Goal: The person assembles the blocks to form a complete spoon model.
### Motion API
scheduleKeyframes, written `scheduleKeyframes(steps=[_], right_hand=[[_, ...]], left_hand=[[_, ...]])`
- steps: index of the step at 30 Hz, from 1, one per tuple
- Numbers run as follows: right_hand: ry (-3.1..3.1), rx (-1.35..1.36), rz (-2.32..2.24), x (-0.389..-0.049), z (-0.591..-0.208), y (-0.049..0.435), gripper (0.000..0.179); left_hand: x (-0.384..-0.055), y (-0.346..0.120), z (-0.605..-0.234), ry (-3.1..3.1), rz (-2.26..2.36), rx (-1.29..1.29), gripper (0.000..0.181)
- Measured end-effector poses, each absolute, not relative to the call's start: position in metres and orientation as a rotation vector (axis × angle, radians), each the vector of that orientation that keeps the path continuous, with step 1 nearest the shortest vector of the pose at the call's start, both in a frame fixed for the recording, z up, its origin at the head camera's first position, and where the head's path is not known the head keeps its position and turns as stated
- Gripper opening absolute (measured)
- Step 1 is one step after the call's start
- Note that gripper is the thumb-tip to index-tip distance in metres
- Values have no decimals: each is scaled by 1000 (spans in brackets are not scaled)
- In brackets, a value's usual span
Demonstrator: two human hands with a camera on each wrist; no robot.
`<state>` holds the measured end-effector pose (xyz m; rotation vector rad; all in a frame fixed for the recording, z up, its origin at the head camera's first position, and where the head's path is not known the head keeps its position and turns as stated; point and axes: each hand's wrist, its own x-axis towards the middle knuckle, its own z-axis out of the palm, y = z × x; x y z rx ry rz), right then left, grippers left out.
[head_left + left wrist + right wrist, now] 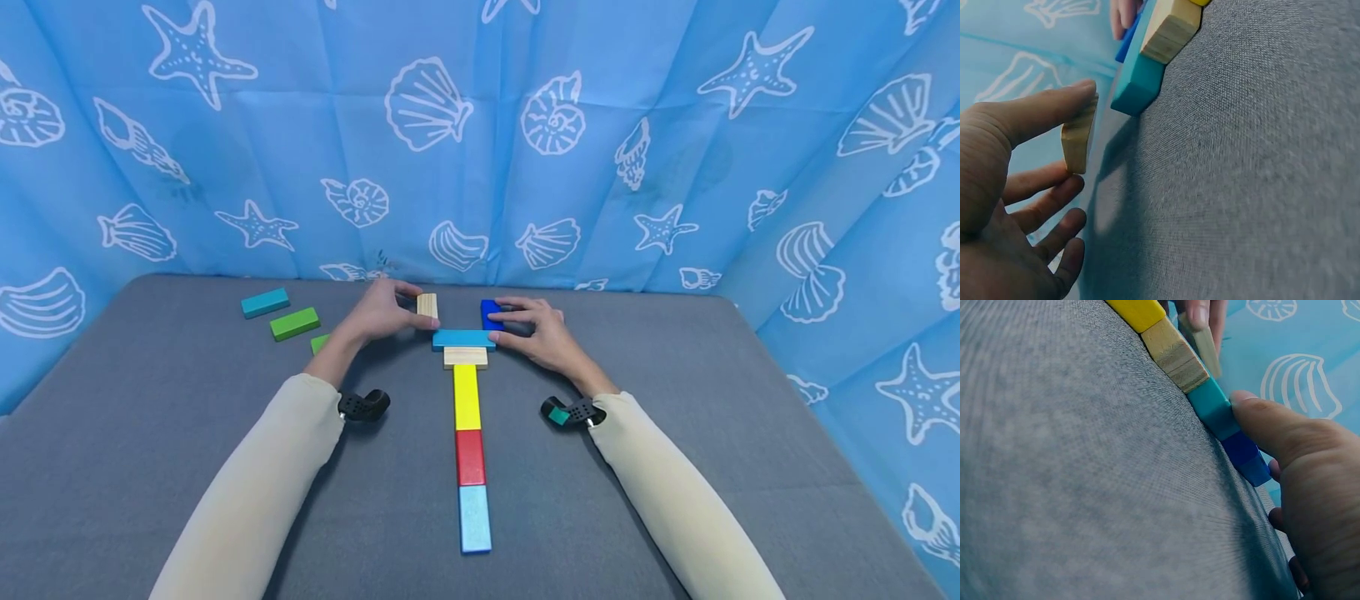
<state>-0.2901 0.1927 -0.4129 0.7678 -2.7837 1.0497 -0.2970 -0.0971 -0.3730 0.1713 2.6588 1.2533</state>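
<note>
My left hand (381,312) pinches a plain wooden block (427,306) between thumb and fingertips. In the left wrist view that wooden block (1077,139) is tilted and apart from the teal block (1139,84). My right hand (542,335) holds a dark blue block (490,308) by its ends, the thumb also at the right end of the teal crosspiece (462,338). In the right wrist view the dark blue block (1241,448) meets the teal one; its far side is partly hidden by the hand. Below the crosspiece lies another wooden block (465,357).
A yellow block (467,397), a red block (471,457) and a light blue block (475,518) run in line toward me. Left of my left hand lie a teal block (265,303) and two green blocks (295,324). A blue shell-print curtain (480,167) hangs behind the grey tabletop (390,517).
</note>
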Motion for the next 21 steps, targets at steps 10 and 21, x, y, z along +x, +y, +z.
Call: scheduleKeyframes(steps=[10, 21], right_hand=[[-2776, 780, 1048, -291, -411, 194, 41], [-2786, 778, 1054, -290, -411, 193, 42]], left_hand=[[-301, -90, -374, 2674, 1154, 208, 75], [-301, -89, -376, 2699, 1102, 205, 75]])
